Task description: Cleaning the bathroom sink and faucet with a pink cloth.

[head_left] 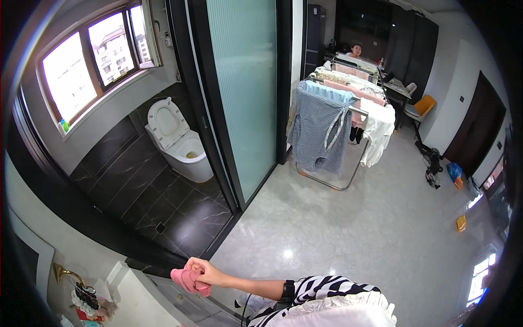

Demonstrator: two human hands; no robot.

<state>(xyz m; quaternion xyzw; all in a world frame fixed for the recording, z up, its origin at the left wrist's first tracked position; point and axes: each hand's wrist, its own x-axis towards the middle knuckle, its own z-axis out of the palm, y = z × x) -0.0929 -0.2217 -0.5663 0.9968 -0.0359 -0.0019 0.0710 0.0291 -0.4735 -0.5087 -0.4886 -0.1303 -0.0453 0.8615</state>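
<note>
While gripped by fingers (197, 268), pink cloth (188, 281)

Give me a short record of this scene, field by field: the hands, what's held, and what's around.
hand in view: one hand, arm reaching leftward; which hand it is cannot be told
grip: closed on a pink cloth
other hand: not in view
below the hand: white cabinet top
left: toilet, lid up, on dark tiles
ahead: drying rack hung with clothes
far end: a person at a table
</note>
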